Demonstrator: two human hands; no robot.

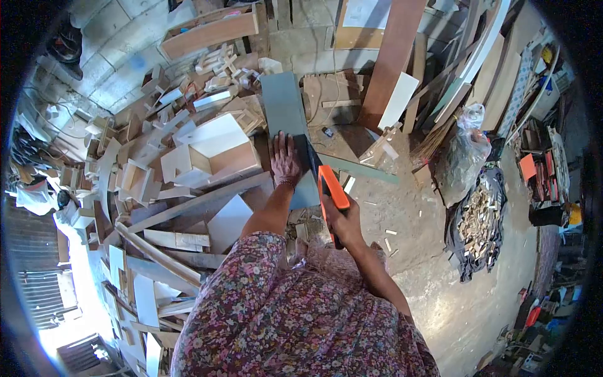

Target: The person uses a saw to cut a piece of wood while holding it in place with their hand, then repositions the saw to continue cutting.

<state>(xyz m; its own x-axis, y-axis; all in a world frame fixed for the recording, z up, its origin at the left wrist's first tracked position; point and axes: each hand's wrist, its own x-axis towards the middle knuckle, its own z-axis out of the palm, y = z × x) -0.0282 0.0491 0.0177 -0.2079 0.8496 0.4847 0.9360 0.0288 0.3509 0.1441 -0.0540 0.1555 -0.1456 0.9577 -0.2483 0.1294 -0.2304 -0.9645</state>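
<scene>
A long grey-green board (281, 100) runs away from me at the middle of the view. My left hand (286, 161) lies flat on its face, fingers spread and pointing forward. Wrapped round the orange and black handle of a handsaw (333, 188) are the fingers of my right hand (344, 221), just right of the board. The saw's dark blade reaches forward to the board's right side, beside my left hand. Whether the teeth touch the board I cannot tell.
Wood offcuts and a white-sided wooden box (220, 135) crowd the left. A thin green strip (358, 168) lies beyond the saw. At right are a plastic bag (465, 154) and a dark sack of wood scraps (480, 217). Tall boards (394, 56) lean at the back.
</scene>
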